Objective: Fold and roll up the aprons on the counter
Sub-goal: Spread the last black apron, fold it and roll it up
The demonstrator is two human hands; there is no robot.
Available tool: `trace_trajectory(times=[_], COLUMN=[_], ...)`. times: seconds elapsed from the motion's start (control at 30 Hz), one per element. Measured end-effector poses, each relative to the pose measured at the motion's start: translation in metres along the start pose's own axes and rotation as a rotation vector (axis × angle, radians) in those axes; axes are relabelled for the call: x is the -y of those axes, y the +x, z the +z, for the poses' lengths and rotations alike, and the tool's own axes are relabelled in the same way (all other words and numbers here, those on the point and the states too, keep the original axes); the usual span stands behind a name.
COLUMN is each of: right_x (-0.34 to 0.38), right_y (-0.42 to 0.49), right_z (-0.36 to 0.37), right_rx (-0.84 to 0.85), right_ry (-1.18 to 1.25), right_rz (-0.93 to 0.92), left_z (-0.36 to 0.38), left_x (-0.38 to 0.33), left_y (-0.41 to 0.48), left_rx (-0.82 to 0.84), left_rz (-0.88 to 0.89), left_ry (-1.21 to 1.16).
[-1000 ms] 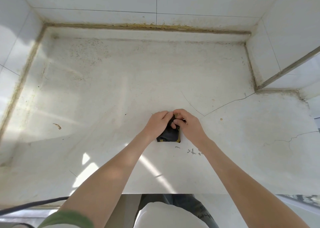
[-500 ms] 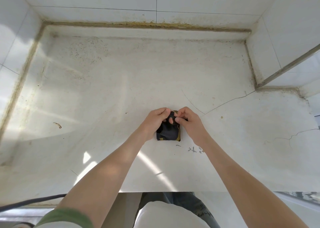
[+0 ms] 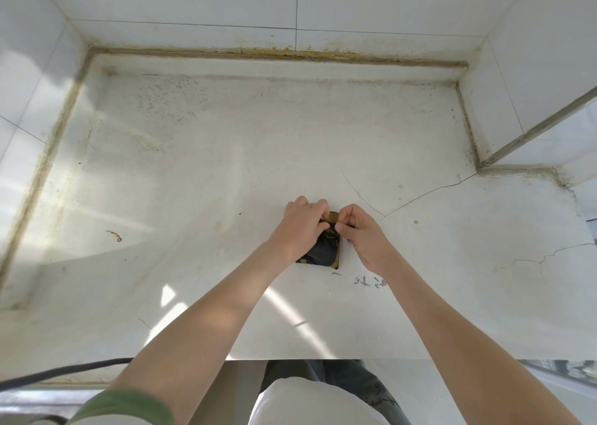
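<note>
Pinching a thin brown strap (image 3: 332, 215) with curled fingers, the left hand (image 3: 300, 227) and the right hand (image 3: 363, 237) have moved a little apart since a second ago, when they were pressed close together. I count two hands, one strap and one apron (image 3: 323, 254). The apron is a small dark bundle with a yellow edge, lying on the white counter (image 3: 193, 166) toward its front edge, just under the hands. The left hand hides its top corner. Nearby are one long crack (image 3: 426, 193), some small grey marks (image 3: 368, 282) and one black cable (image 3: 64, 371) at the front left
</note>
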State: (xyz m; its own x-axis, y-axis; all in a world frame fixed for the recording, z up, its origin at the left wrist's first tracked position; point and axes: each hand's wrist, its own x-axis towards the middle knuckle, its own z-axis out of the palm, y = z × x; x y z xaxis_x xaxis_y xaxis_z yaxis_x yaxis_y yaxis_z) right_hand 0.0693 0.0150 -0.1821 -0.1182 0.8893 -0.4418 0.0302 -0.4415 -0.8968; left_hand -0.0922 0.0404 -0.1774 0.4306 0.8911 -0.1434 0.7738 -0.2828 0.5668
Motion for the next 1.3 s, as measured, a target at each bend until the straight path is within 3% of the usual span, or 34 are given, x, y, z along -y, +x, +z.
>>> trace_trajectory(times=[0.1, 0.2, 0.33, 0.47, 0.67, 0.9, 1.3], right_x=[0.002, 0.005, 0.014, 0.015, 0.019, 0.015, 0.019], right_y=[-0.001, -0.001, -0.001, -0.002, 0.003, 0.001, -0.006], right_z=[0.002, 0.003, 0.003, 0.000, 0.000, 0.007, 0.001], right_rx=[-0.022, -0.034, 0.006, 0.118, 0.133, 0.009, 0.048], right_ry=[0.032, 0.027, -0.096, -0.190, -0.363, -0.395, -0.297], right_rz=[0.019, 0.051, 0.052, 0.047, 0.095, 0.091, 0.055], left_z=[0.004, 0.010, 0.014, 0.014, 0.016, 0.017, 0.018], left_x=[-0.006, -0.007, -0.004, 0.000, 0.004, 0.007, 0.005], left_y=[0.000, 0.000, -0.005, -0.005, -0.008, -0.010, -0.009], left_rx=[-0.152, -0.231, -0.336, -0.335, -0.336, -0.357, -0.410], left_rz=[0.274, 0.324, 0.401, 0.390, 0.370, 0.385, 0.394], left_ry=[0.508, 0.661, 0.646, 0.525, 0.402, 0.324, 0.231])
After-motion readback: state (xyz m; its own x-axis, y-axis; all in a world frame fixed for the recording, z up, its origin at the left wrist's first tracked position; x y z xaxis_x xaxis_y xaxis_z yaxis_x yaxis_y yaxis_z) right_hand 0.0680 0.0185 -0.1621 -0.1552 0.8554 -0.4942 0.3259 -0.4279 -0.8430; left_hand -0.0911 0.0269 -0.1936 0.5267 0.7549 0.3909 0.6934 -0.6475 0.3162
